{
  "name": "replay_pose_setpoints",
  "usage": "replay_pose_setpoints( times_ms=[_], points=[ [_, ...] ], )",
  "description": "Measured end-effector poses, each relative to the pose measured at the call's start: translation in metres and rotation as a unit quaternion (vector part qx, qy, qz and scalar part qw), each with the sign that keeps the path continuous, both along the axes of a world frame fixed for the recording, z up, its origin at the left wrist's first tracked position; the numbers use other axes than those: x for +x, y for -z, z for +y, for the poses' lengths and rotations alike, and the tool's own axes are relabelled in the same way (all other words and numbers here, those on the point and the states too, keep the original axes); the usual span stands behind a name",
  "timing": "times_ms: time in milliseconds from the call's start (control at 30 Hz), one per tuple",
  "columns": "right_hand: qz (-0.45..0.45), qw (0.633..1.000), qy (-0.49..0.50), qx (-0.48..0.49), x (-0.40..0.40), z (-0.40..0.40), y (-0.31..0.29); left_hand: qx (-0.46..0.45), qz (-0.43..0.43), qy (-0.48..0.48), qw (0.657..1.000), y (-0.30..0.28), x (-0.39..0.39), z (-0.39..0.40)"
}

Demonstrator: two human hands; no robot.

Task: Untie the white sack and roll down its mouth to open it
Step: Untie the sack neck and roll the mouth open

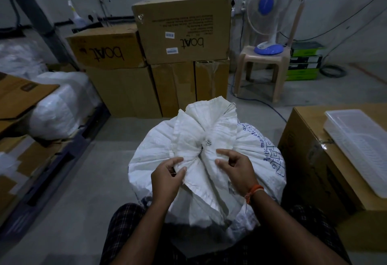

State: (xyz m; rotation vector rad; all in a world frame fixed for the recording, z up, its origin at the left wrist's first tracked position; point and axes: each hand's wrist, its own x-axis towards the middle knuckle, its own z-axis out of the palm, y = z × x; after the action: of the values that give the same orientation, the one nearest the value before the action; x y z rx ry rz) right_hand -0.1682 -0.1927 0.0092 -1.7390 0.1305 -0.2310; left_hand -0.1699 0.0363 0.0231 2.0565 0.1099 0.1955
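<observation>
My left hand has its fingers pinched on a fold of the white sack, just below the gathered neck; my right hand rests on the cloth with its fingers loosely curled and apart, holding nothing that I can make out. Just beyond both sets of fingertips sits the knot, a small tight tie cinching the mouth, with the free frill fanning out past it. The sack stands on the floor between my knees. The woven cloth looks thin, crinkly and a little slick, the load full and probably heavy, so I would work the knot itself and leave the bulk where it stands.
</observation>
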Motion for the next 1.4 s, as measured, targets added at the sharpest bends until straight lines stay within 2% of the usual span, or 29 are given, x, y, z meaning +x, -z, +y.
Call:
replay_pose_setpoints(
  times_ms=[333, 667, 767, 933, 1067, 1167, 1267, 1400],
  points=[
    [0.017, 0.999, 0.021, -0.042, -0.003, -0.027, 0.008, 0.007, -0.007, 0.003, 1.000, 0.014, 0.001, 0.008],
    [0.068, 0.989, 0.075, -0.109, -0.017, -0.066, 0.033, 0.113, 0.026, 0.008, 0.993, 0.039, 0.000, 0.023],
    [0.090, 0.982, 0.105, -0.130, -0.017, -0.078, 0.036, 0.127, 0.056, -0.016, 0.990, 0.047, 0.004, 0.029],
    [0.176, 0.958, 0.164, -0.154, -0.024, -0.100, 0.039, 0.132, 0.103, -0.085, 0.982, 0.054, 0.005, 0.041],
    [0.259, 0.929, 0.200, -0.172, -0.033, -0.108, 0.045, 0.128, 0.088, -0.189, 0.970, 0.046, -0.001, 0.051],
    [0.287, 0.913, 0.228, -0.180, -0.039, -0.108, 0.050, 0.136, 0.051, -0.225, 0.963, 0.041, -0.002, 0.064],
    [0.303, 0.905, 0.212, -0.212, -0.044, -0.108, 0.052, 0.147, 0.031, -0.228, 0.962, 0.036, 0.007, 0.081],
    [0.290, 0.901, 0.137, -0.293, -0.052, -0.100, 0.047, 0.196, 0.039, -0.148, 0.969, 0.034, 0.018, 0.098]
  ],
)
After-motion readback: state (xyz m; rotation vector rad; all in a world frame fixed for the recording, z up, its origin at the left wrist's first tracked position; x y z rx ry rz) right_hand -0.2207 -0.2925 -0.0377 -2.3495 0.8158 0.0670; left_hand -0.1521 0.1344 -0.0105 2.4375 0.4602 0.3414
